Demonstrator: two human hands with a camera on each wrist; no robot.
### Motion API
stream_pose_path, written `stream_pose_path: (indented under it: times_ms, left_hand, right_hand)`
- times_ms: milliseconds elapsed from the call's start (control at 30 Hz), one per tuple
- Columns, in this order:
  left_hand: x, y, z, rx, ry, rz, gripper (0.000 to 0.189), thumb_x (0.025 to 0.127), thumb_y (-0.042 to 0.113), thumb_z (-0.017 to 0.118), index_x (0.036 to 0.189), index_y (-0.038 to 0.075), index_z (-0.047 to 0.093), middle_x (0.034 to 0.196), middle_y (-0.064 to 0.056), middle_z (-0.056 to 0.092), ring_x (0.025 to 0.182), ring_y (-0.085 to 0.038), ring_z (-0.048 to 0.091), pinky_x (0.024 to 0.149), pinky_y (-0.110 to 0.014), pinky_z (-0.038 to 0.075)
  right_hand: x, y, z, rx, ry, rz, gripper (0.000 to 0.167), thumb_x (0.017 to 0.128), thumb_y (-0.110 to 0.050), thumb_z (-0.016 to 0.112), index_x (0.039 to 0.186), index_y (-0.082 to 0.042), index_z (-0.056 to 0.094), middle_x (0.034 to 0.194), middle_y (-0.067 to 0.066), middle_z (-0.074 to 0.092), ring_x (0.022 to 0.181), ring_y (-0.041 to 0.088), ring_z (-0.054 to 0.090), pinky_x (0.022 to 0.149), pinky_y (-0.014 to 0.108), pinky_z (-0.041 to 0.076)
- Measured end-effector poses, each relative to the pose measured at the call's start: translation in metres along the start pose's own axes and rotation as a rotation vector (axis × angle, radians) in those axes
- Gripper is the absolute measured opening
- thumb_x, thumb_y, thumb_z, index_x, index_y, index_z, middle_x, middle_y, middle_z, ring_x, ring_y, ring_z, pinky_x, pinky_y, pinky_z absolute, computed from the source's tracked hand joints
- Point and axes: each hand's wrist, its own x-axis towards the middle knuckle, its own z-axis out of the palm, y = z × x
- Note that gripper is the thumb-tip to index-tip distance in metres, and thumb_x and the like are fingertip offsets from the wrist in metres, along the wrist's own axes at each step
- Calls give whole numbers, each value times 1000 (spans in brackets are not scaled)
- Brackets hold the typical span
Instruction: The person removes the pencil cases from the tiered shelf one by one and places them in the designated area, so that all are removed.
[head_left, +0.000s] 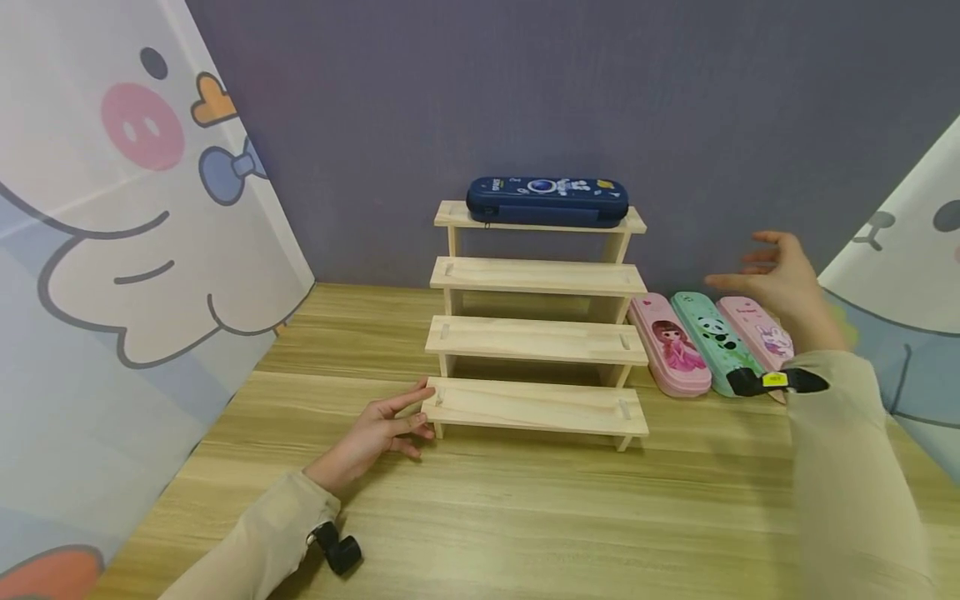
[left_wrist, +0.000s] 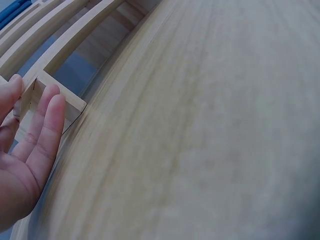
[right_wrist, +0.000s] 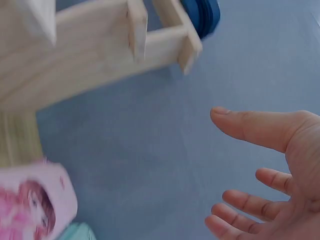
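Note:
A pale wooden stepped rack (head_left: 534,404) stands on the table, with a dark blue space-patterned pencil case (head_left: 547,202) lying along its top step. My left hand (head_left: 375,432) is at the left end of the lowest step. Its thumb lies over the board's end and the index finger sits against it, while the other fingers (left_wrist: 47,125) stretch out beside the leg. My right hand (head_left: 787,283) hovers right of the rack, near the back wall. Its thumb and fingers (right_wrist: 250,202) are spread apart, with nothing between them.
Three pencil cases lie side by side right of the rack: pink with a girl (head_left: 678,354), mint green with a panda (head_left: 712,329), and pink with a rabbit (head_left: 750,321). A grey wall (head_left: 375,167) stands behind; cartoon-printed panels (head_left: 150,275) flank the wooden table (head_left: 525,517).

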Motion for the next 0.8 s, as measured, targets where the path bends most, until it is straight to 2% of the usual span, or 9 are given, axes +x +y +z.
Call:
stream_pose_path:
  times_ms: [367, 467, 667, 800]
  left_hand:
    - [-1, 0, 0, -15, 3, 0, 58, 97, 7, 63, 149, 0, 37, 165, -12, 8, 90, -13, 69, 66, -30, 60]
    - [0, 0, 0, -19, 4, 2, 58, 97, 6, 63, 148, 0, 37, 165, -12, 8, 89, -13, 69, 66, -30, 60]
    - [0, 0, 0, -19, 2, 6, 58, 97, 7, 63, 149, 0, 37, 165, -12, 8, 89, -13, 69, 66, -30, 60]
    - [0, -1, 0, -23, 4, 1, 59, 97, 7, 64, 149, 1, 37, 166, -11, 8, 90, -14, 69, 66, -30, 60]
  right_hand:
    - [20, -51, 36, 45, -20, -155, 102, 83, -36, 81, 159, -13, 16, 152, 24, 34, 135, 42, 35, 105, 63, 34]
    - [22, -63, 46, 77, -7, -178, 100, 82, -34, 83, 158, -16, 20, 150, 21, 36, 134, 38, 37, 105, 59, 36]
    - [28, -79, 63, 158, 20, -264, 91, 83, -22, 82, 154, -11, 27, 144, 21, 40, 128, 36, 41, 108, 50, 38]
    - [33, -85, 74, 196, 36, -323, 87, 84, -20, 81, 153, -10, 29, 144, 21, 39, 129, 35, 41, 112, 44, 36]
